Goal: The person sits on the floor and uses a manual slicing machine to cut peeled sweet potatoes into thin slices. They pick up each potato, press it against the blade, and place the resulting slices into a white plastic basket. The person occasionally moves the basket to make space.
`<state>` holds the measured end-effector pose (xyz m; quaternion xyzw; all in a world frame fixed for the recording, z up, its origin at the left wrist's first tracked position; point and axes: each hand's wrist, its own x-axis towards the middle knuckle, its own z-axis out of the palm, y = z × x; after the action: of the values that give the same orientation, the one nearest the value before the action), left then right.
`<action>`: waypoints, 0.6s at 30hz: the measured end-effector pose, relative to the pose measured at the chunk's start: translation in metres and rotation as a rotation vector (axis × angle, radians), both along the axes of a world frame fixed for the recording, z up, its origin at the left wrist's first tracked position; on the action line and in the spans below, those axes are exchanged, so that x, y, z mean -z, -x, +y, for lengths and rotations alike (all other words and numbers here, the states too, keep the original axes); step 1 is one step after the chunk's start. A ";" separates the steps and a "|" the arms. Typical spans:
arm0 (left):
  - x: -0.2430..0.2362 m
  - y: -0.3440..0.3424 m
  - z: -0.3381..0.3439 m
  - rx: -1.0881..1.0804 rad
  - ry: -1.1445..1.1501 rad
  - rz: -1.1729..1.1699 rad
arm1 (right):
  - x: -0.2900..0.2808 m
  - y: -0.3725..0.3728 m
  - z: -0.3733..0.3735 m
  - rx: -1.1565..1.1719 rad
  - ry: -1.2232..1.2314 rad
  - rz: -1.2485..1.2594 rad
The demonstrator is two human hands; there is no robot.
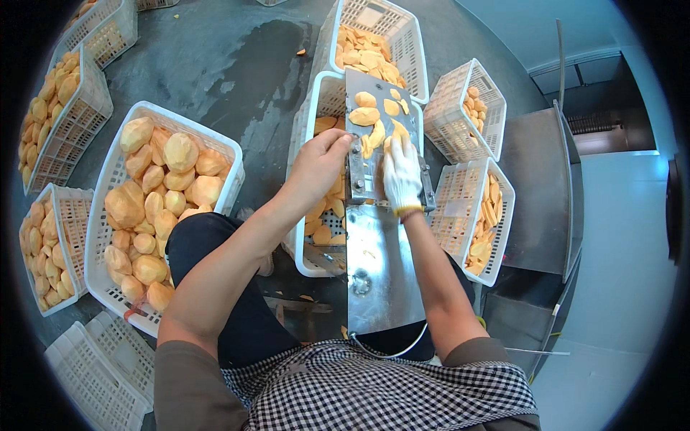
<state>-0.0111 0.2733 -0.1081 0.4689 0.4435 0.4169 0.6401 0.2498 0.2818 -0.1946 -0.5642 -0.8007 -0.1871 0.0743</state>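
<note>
A long metal slicer board slopes away from my lap, its far end over a white crate. Bare, my left hand is closed on the left edge of the slicer, beside the bolted blade block. My right hand, in a white knit glove, lies flat on the board with its fingers stretched forward. A pale yellow slice shows at its fingertips; whatever is under the palm is hidden. More yellow slices rest on the board's far end. Beneath, further slices lie in the crate.
Peeled yellow tubers fill a big white crate at my left. Other crates of peeled tubers stand farther left. Crates with slices are ahead and right. A metal cabinet stands at the right.
</note>
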 end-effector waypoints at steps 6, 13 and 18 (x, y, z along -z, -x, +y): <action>-0.009 0.029 -0.002 -0.064 0.101 0.017 | -0.035 0.025 -0.108 -0.072 0.229 0.411; -0.007 0.018 0.005 -0.015 0.087 -0.005 | 0.006 0.018 -0.002 0.116 0.103 -0.040; -0.007 0.040 0.010 -0.105 0.083 -0.053 | -0.020 0.030 -0.078 -0.082 0.245 0.401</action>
<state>-0.0510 0.2830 -0.1014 0.4067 0.4675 0.4434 0.6476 0.2199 0.2037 -0.1744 -0.5620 -0.8089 0.0302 0.1704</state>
